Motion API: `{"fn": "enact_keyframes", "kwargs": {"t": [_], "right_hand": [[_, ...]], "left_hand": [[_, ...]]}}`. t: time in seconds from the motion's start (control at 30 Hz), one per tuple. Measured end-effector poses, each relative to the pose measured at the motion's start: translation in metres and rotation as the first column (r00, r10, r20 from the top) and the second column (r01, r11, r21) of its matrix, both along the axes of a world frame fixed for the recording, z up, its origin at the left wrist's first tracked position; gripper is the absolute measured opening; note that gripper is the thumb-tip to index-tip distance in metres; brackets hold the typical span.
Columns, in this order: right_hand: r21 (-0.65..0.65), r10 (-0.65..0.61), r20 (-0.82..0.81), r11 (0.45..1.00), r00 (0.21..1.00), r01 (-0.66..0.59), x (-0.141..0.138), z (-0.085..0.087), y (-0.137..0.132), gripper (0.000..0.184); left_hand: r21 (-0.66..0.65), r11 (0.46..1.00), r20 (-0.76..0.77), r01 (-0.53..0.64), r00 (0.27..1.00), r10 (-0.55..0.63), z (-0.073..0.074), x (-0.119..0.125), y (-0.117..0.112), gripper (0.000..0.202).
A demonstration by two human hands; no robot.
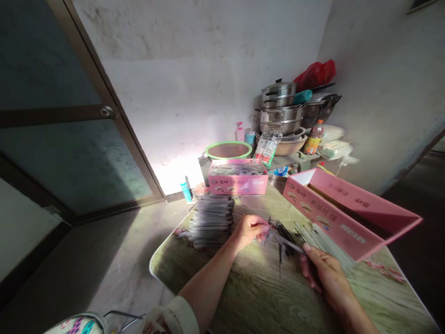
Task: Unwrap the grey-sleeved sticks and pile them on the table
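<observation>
My left hand (251, 229) rests on the wooden table (257, 287), fingers curled in a pinch on a thin dark stick-like item (274, 232) from a small loose pile. My right hand (321, 269) is closed around one end of a long thin grey strip (288, 243) that reaches toward the left hand. A tall stack of dark flat packets (212, 219) stands just left of my left hand. An open pink box (347, 215) lies tilted to the right, with pale strips (323, 239) spilling beside it.
A second pink box (238, 177) full of packets stands at the table's far edge. Behind it are a green-rimmed basin (228, 150), stacked steel pots (280, 106), bottles and a red bag (314, 74) in the corner. A glazed door (69, 139) is at left.
</observation>
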State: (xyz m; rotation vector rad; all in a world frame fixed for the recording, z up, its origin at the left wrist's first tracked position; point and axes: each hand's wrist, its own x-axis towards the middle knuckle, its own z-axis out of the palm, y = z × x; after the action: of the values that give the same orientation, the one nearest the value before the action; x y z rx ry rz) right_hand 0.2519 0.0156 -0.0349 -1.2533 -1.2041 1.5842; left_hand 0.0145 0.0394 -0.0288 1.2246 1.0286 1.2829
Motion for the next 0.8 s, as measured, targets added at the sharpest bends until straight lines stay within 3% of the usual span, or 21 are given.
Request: {"fn": "enact_keyframes", "kwargs": {"t": [0.23, 0.53, 0.8], "right_hand": [[-0.008, 0.022, -0.044, 1.0, 0.999, -0.022, 0.002, -0.001, 0.0, 0.046], [0.061, 0.072, -0.153, 0.996, 0.986, -0.064, 0.0, 0.004, -0.003, 0.041], [0.039, 0.098, -0.16, 0.995, 0.982, -0.093, 0.001, 0.002, -0.002, 0.048]], "left_hand": [[-0.015, 0.998, 0.0, -0.061, 0.998, 0.061, 0.005, -0.005, -0.002, 0.04], [-0.022, 0.998, -0.073, -0.064, 0.995, 0.062, 0.018, -0.001, -0.012, 0.021], [-0.023, 0.997, -0.131, -0.076, 0.989, 0.072, 0.014, -0.003, -0.006, 0.02]]}}
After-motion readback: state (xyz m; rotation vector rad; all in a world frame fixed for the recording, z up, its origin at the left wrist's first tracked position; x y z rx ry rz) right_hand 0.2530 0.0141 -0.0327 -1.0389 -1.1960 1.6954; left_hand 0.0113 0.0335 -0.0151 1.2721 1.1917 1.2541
